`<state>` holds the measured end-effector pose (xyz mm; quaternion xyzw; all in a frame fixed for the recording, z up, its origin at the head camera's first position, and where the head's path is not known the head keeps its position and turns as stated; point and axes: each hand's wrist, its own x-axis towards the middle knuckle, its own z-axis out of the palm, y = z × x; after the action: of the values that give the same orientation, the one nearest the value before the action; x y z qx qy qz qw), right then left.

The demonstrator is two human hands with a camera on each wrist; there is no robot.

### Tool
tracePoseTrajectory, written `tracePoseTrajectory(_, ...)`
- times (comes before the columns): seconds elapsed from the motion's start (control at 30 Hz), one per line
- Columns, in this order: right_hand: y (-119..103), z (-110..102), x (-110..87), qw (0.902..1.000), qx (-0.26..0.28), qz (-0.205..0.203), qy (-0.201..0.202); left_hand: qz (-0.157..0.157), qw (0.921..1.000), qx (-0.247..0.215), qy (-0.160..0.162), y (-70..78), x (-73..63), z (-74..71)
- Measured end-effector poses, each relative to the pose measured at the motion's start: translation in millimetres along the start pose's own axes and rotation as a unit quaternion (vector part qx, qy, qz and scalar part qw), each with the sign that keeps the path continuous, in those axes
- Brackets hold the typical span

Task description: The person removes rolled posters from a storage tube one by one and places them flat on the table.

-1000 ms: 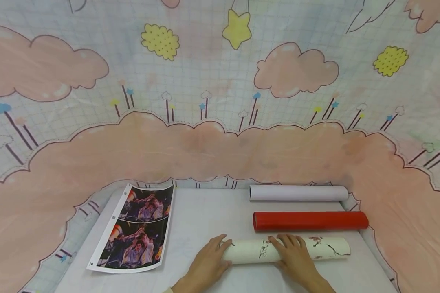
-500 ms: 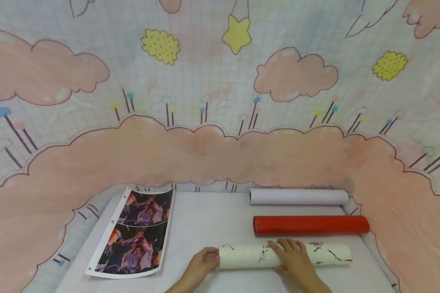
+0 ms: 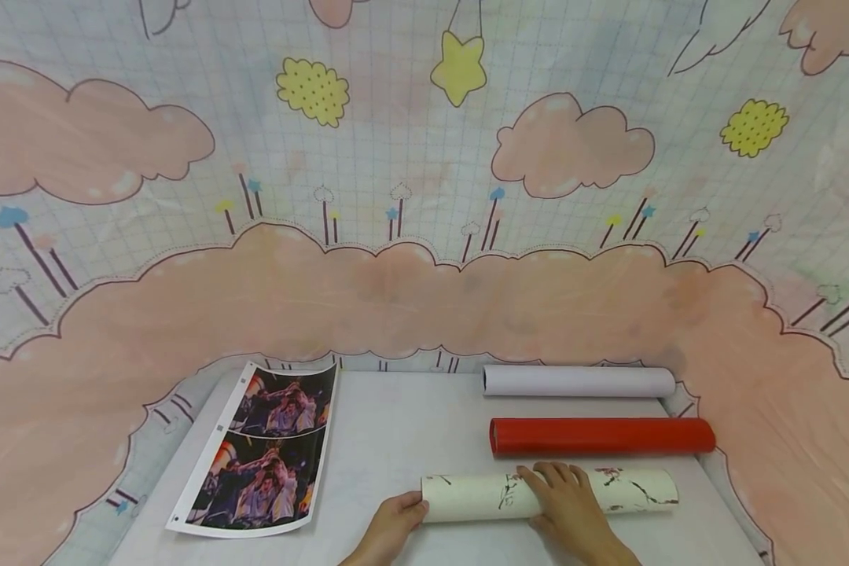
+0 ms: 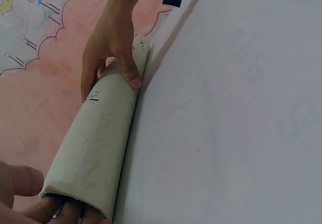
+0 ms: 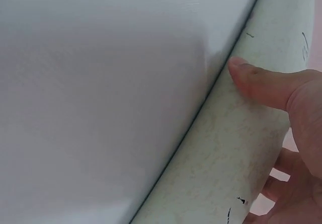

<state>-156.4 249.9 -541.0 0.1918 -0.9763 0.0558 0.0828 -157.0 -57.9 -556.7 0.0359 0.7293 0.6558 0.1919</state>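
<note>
A cream roll of paper (image 3: 467,497) with dark plum-branch marks and writing lies lengthwise near the front of the table. At its left end is my left hand (image 3: 391,525). In the left wrist view, several fingers (image 4: 73,213) reach into the roll's open end, and another digit is outside, right by the rim; the inserted fingertips are hidden. My right hand (image 3: 569,507) grips the roll around its middle from above. In the right wrist view, its thumb (image 5: 251,78) presses the near side while the other fingers lie along the far side.
Behind the cream roll lies a red roll (image 3: 601,436), and behind that a white roll (image 3: 580,381). A printed sheet with two stage photos (image 3: 255,479) lies at the left of the white table (image 3: 378,417). A patterned backdrop (image 3: 396,299) surrounds the table's back and sides.
My left hand has moved from lying on the roll's left part to its open left end. The right hand keeps its grip on the middle. The camera tilts slightly.
</note>
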Motion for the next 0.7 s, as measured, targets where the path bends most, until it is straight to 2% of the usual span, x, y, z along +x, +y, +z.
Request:
tracePoseTrajectory(0.2,-4,-1,1.4,0.9999,0.008,0.014,-0.007,0.007,1.0,0.001,0.005,1.3,0.9,1.9)
tracePoseTrajectory(0.5,-19,3,7.0,0.9993,0.023,-0.025,0.017,-0.006,0.9998,-0.001,0.021,2.9,0.2,4.4)
tracePoseTrajectory(0.7,-27,6,10.7,0.9991,0.022,-0.027,0.025,-0.023,0.9994,-0.026,0.007,3.7,1.1,3.3)
